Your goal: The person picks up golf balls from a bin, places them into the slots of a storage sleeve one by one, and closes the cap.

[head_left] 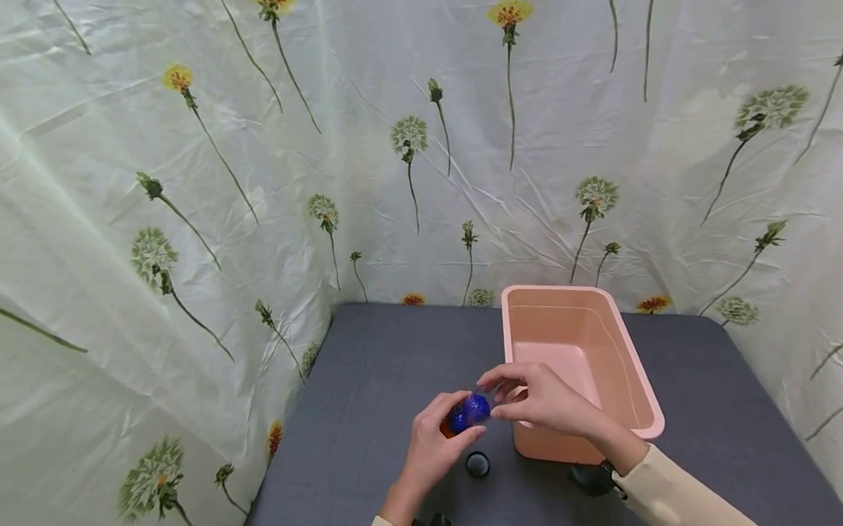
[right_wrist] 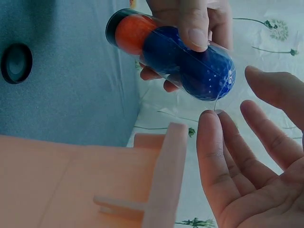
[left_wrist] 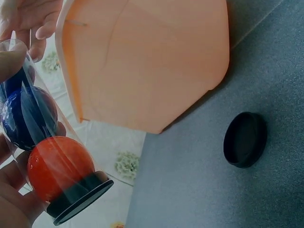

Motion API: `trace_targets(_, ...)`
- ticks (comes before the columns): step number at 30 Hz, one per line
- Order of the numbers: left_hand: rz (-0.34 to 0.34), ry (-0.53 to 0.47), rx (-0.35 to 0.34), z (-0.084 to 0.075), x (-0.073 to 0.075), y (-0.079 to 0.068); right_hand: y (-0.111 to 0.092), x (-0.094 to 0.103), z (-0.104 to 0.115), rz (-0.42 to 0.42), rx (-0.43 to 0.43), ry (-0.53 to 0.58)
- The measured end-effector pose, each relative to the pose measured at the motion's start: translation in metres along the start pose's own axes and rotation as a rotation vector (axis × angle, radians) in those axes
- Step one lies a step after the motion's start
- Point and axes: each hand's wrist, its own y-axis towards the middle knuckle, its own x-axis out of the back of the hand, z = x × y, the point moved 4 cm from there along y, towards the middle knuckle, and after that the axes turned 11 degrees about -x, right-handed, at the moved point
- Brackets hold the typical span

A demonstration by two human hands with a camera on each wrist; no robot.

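Observation:
My left hand (head_left: 428, 444) grips a clear plastic tube (left_wrist: 71, 187) of golf balls, held tilted above the table. Inside, an orange ball (left_wrist: 59, 164) sits against the black end cap (left_wrist: 83, 202). Two blue balls (right_wrist: 209, 73) fill the rest, one at the tube's uncapped end. Close to that end is my right hand (head_left: 541, 398), its fingers spread and nothing held. One of its fingertips meets or nearly meets the tube's rim in the right wrist view. A loose black cap (head_left: 478, 464) lies on the table just below the hands.
A pink plastic bin (head_left: 627, 361) stands on the dark grey table (head_left: 387, 364), right beside and partly beneath my right hand. Behind the table hangs a pale curtain (head_left: 369, 173) printed with dandelions.

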Motion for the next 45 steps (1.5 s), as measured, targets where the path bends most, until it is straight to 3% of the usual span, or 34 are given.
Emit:
trace_targets(7, -0.002, -0.028, 0.041, 0.000, 0.002, -0.002, -0.003, -0.006, 0.002, -0.017, 0.005, 0.023)
trace_targets(18, -0.052, -0.016, 0.085, 0.003, 0.014, -0.007, -0.015, -0.018, 0.006, -0.142, 0.082, 0.045)
trace_targets(22, -0.077, 0.002, 0.107, 0.006, 0.023, -0.009, -0.022, -0.029, 0.007, -0.198, 0.106, 0.063)
trace_targets(28, -0.124, 0.019, 0.108, 0.009, 0.037, -0.014, -0.034, -0.055, 0.004, -0.222, 0.058, 0.122)
trace_targets(37, -0.190, 0.055, 0.174, 0.017, 0.056, -0.030, -0.040, -0.096, -0.027, -0.239, 0.000, 0.226)
trace_targets(45, -0.188, 0.041, 0.237, 0.019, 0.059, -0.036, -0.033, -0.123, -0.072, -0.362, -0.064, 0.234)
